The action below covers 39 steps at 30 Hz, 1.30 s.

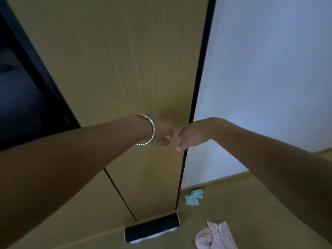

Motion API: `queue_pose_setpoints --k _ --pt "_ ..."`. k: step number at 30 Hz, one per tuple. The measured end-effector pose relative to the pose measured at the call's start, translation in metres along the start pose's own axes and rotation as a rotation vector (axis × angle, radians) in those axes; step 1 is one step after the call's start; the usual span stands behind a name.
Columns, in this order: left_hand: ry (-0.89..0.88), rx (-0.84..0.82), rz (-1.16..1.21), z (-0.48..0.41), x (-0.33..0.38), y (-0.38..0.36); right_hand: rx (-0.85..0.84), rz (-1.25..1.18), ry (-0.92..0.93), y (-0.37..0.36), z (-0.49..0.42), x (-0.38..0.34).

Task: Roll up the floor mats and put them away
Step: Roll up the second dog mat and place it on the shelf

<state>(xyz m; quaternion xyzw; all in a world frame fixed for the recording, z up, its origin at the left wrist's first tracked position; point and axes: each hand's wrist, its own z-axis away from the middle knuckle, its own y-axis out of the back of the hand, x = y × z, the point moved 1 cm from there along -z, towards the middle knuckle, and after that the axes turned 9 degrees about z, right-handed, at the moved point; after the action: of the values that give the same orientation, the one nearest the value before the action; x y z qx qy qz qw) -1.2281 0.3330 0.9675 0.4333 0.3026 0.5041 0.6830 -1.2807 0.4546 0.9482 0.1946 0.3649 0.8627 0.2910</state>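
Reaching toward the wardrobe door (111,69), the left hand (162,135) and right hand (191,138) almost touch, fingers curled; whether they pinch something, I cannot tell. The rolled mat (152,228) lies below.

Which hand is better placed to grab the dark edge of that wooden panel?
Probably the right hand: it sits at the dark edge of the wooden panel, while the left hand lies further in, over its face. Neither hand's grip is clear.

No readable text, label or sign anywhere.
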Motion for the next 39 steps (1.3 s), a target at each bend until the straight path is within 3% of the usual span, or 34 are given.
queue_pose_setpoints --k 7,12,16,19,23,32,39 --pt "0.133 0.273 -0.206 0.109 0.033 0.19 0.391 -0.07 -0.114 0.125 0.181 0.039" --pt "0.32 0.471 -0.298 0.156 0.061 0.247 0.527 0.002 -0.179 0.147 0.241 0.06" --pt "0.39 0.669 -0.198 0.18 0.075 0.263 0.621 0.066 -0.173 0.149 0.265 0.069" --pt "0.441 0.765 -0.177 0.196 0.076 0.255 0.729 0.117 -0.096 0.154 0.271 0.06" --pt "0.543 0.764 -0.208 0.216 0.07 0.224 0.812 0.108 0.059 0.162 0.261 0.028" --pt "0.8 0.614 -0.113 0.288 0.053 0.118 0.791 0.204 0.418 0.15 0.205 -0.093" --pt "1.05 0.641 0.029 0.396 0.05 0.035 0.751 0.298 0.58 0.138 0.213 -0.191"
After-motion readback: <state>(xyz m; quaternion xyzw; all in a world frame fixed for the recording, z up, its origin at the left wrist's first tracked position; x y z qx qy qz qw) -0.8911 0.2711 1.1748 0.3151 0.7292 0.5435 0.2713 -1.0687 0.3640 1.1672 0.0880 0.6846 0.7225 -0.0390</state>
